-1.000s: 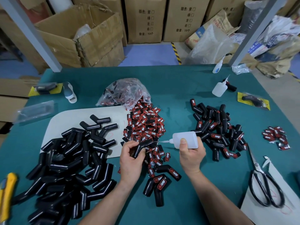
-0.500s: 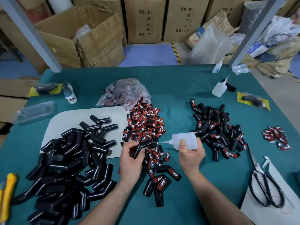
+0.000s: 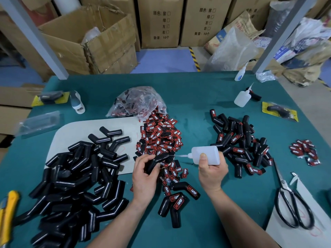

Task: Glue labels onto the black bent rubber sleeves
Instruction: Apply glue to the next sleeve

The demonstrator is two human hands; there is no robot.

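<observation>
My left hand grips a black bent rubber sleeve over the heap of red-and-black labels. My right hand holds a white glue bottle on its side, its thin nozzle touching the held sleeve. A big pile of unlabelled sleeves lies at the left, partly on a grey mat. Labelled sleeves are heaped at the right, and three more lie between my forearms.
On the green table: a plastic bag of labels, two spare glue bottles, scissors on paper at the right, a small label pile, packaged sleeves, a yellow knife. Cardboard boxes stand behind.
Almost nothing differs: both hands stay in place, the bottle's nozzle remains at the held sleeve.
</observation>
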